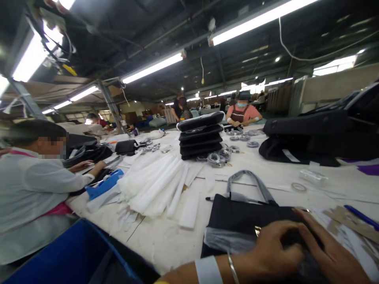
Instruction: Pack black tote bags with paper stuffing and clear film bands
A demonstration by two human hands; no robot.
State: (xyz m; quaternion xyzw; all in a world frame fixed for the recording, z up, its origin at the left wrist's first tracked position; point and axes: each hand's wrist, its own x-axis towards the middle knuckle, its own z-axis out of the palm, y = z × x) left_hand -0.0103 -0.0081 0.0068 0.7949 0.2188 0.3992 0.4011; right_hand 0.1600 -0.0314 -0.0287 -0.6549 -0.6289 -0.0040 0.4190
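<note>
A black handbag lies flat on the table at the lower right, its wrapped handle loop pointing away from me. Clear film covers part of its left side, and a small gold clasp shows near its middle. My left hand, with a bracelet and a white wrist band, rests over the bag with bent, closed fingers; whatever is between them is hidden. Beside it my right hand lies over the bag's right part, fingers stretched and apart. Crumpled film partly shows below the hands.
White foam sheets spread left of the bag. Behind stand stacked black bags and coiled wrapped straps. Tape, a blue pen and more black bags lie right. A co-worker works at left, near a blue bin.
</note>
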